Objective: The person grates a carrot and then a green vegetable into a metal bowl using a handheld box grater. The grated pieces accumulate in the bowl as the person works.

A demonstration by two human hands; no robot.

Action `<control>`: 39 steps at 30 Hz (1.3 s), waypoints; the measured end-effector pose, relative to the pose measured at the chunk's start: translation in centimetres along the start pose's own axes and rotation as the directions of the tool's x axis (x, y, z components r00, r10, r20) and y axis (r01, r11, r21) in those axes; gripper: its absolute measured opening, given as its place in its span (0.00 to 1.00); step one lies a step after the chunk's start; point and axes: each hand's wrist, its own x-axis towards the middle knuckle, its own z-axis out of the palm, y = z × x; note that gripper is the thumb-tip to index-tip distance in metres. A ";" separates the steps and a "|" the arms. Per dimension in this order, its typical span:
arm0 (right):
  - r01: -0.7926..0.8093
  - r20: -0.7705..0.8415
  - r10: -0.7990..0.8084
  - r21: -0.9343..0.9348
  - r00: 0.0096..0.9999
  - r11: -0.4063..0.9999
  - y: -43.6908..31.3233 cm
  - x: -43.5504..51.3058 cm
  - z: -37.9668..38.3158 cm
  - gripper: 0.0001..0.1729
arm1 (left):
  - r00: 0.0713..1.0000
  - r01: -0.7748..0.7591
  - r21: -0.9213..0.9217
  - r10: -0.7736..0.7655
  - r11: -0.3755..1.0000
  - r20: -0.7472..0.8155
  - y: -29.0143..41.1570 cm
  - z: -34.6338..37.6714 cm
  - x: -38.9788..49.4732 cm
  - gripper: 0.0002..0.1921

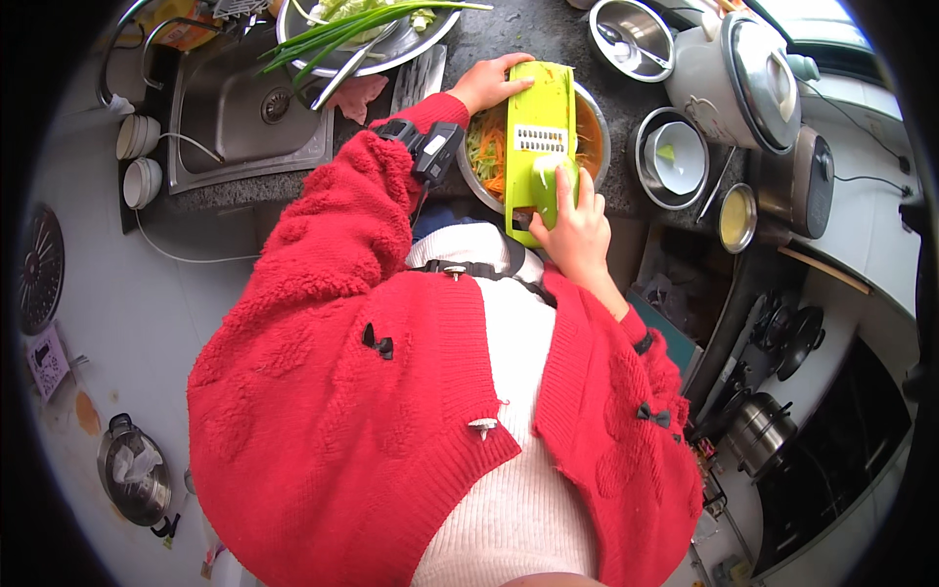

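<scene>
A lime-green grater (539,103) with a pale toothed plate lies across a steel mixing bowl (604,136). My left hand (499,82) grips the grater's far end, thumb on top of it. Under my right hand (578,220), a chunk of green vegetable (544,180) with pale flesh is held against the grater just on the near side of the teeth. Orange and pale green shreds (488,158) fill the bowl on both sides of the grater. The grater's near end reaches past the bowl's rim towards my body.
Spring onions (352,29) lie over a large metal basin (440,29) by the sink (235,103). To the right stand a bowl with spoons (612,62), a white bowl (686,172) inside a metal one, a lidded pot (708,88) and a small yellow-filled dish (736,220).
</scene>
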 end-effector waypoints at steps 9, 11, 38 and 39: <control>-0.019 -0.125 0.021 0.020 0.992 1.000 1.1 9.4 1.7 0.38 | 1.000 -0.014 0.047 0.015 0.999 -0.015 0.1 -0.4 0.0 0.28; 0.005 -0.041 -0.004 0.034 0.999 0.999 0.9 6.2 -0.7 0.40 | 0.999 -0.034 0.018 0.035 0.999 -0.023 0.2 -0.3 0.1 0.28; -0.155 0.027 0.154 0.104 0.988 0.982 1.5 9.6 2.1 0.41 | 0.995 -0.081 0.086 0.085 0.993 -0.050 -0.3 -0.3 0.1 0.27; -0.163 -0.003 0.166 0.158 0.986 0.974 1.6 8.5 1.3 0.42 | 0.997 -0.074 0.080 0.076 0.994 -0.018 -0.2 -0.3 0.1 0.27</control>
